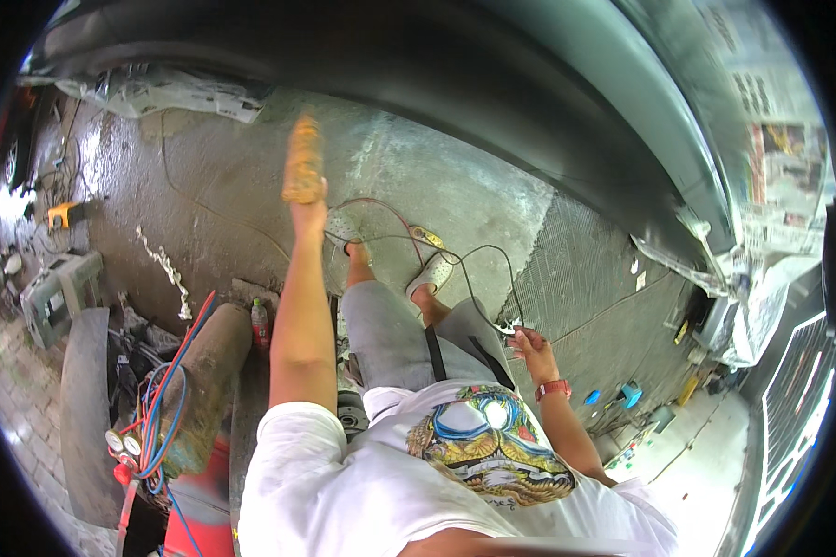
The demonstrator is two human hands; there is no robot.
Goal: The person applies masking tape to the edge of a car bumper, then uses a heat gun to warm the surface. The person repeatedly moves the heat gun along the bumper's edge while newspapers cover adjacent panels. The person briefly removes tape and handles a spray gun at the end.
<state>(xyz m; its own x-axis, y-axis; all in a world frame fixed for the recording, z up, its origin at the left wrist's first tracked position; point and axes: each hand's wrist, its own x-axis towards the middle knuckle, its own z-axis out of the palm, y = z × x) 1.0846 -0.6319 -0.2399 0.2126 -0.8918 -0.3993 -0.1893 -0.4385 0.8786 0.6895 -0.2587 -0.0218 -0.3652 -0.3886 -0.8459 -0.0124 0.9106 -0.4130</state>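
My left arm reaches forward, and my left hand (310, 202) is closed round the lower end of an orange-yellow, rough-textured thing (304, 158). Motion smears it, so its exact kind does not show. It is raised over the wet floor, short of the dark, glossy car body panel (418, 88). By my right thigh, my right hand (532, 351), with a red wristwatch, has its fingers curled at a thin dark cable (481, 302). The cable loops forward past my feet. A small whitish bit shows beside those fingertips.
Newspaper masking (780, 186) and plastic sheeting (752, 325) cover parts at the right. To the left stand a rusty gas cylinder (209, 371), red and blue hoses (165, 399), gauges, a red-capped bottle (260, 325) and a grey case (60, 295). Cables trail on the floor.
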